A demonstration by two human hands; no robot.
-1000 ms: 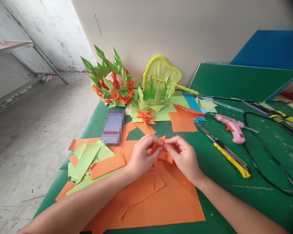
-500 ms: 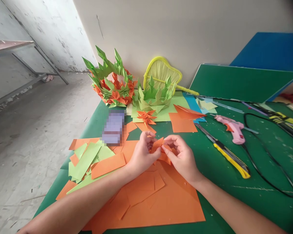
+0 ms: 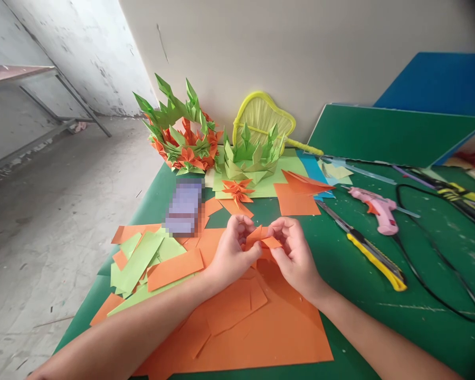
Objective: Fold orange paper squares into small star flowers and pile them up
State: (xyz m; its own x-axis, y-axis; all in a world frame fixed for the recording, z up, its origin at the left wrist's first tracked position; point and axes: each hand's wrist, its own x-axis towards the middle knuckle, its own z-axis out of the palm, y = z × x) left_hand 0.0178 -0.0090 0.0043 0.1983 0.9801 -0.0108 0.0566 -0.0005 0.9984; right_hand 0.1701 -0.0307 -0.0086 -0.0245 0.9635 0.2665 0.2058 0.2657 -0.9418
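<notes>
A small folded piece of orange paper [image 3: 261, 238] is held between my two hands, above a large orange sheet [image 3: 285, 327]. My left hand [image 3: 237, 249] is closed on its left side, thumb in front. On the right side, my right hand [image 3: 295, 256] grips the same piece with bent fingers. An orange paper flower [image 3: 237, 190] lies just beyond my hands. Behind it stands a green folded-paper crown [image 3: 253, 158], and to its left a larger green and orange one [image 3: 186, 137]. Loose green strips [image 3: 142, 258] and orange pieces lie left of my hands.
At the right are a yellow cutter knife [image 3: 376, 261], a pink glue gun [image 3: 376, 208] and its black cable. A blurred phone-like object [image 3: 184, 206] lies behind the strips. Green and blue boards [image 3: 396, 134] lean on the wall, near a yellow fan [image 3: 263, 113].
The folded orange piece has turned, and one flap now points right. The fingers of my right hand have shifted slightly on it. My left hand has barely moved.
</notes>
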